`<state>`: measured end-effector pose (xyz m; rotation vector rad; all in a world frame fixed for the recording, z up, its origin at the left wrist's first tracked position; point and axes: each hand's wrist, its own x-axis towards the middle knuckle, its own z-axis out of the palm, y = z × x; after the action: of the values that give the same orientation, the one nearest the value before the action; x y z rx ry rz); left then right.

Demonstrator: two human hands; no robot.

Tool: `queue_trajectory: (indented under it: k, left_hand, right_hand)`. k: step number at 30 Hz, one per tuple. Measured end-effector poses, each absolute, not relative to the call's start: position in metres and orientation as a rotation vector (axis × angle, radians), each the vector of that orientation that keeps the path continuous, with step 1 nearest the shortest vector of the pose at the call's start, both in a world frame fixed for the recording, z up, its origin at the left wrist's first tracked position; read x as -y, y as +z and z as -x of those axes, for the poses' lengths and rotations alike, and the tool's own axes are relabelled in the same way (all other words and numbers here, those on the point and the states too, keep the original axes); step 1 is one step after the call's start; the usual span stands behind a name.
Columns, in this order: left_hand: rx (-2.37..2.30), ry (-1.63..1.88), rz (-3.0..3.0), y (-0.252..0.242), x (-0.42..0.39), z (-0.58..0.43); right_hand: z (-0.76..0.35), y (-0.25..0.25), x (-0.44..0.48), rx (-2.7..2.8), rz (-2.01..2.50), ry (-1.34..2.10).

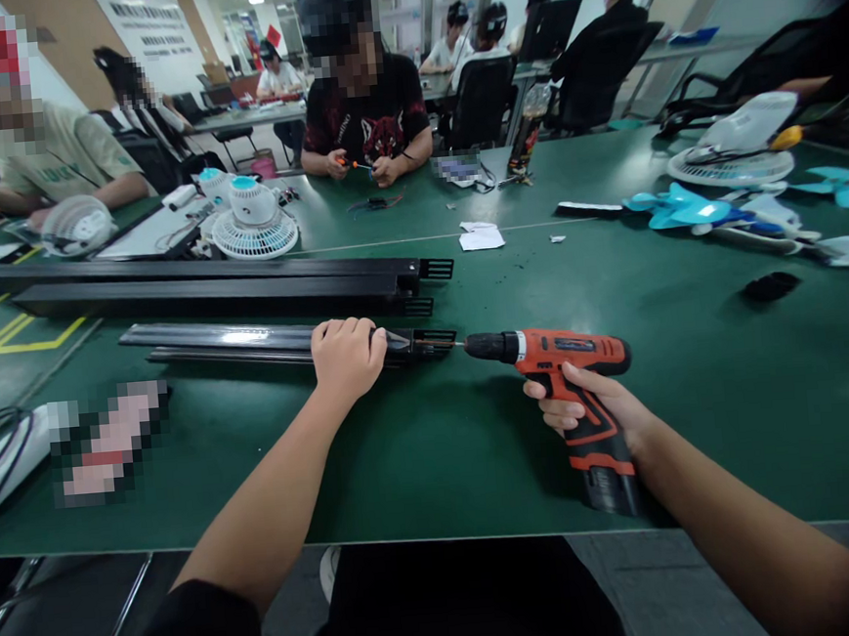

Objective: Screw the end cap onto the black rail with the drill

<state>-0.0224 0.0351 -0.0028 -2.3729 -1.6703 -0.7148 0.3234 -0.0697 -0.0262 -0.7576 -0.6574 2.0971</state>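
Note:
My right hand (597, 402) grips a red and black cordless drill (570, 351) by its handle, the chuck pointing left. A long thin bit (437, 343) runs from the chuck to the slotted end of a black metal profile (235, 343) lying on the table. Whether its tip touches a screw inside is hidden. My left hand (350, 353) is wrapped over that profile near the same end, holding it down. Just behind lie more long black profiles (208, 286), also with slotted end pieces.
Fan parts (251, 219) and blue fan blades (680, 205) lie on the green table (422, 475). White paper (482, 235) and a small black object (771, 286) are beyond the drill. Opposite, a co-worker (368, 117) holds a screwdriver. A white object with cables (16, 453) lies at left.

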Motion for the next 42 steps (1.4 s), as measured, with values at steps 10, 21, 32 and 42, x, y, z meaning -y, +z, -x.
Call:
queue_trajectory:
  k: [10,21,32,42]
  left_hand:
    - [1.651,-0.728,2.362,-0.0050,-0.0357,0.0229]
    - [1.670,-0.734,2.348,-0.0056,-0.0353,0.0227]
    - [1.654,-0.730,2.347,-0.0052,-0.0354,0.0228]
    - [1.644,-0.733,2.349,-0.0058,-0.0359,0.0228]
  right_hand:
    - [-0.3220,-0.0271,0.0708,0.701,0.763,2.095]
    - [-0.3230,-0.0273,0.0718,0.686,0.794,2.074]
    - [-0.3249,-0.0300,0.0698,0.675,0.792,2.120]
    - [-0.3212,-0.0266,0.0711,0.654,0.753,2.083]
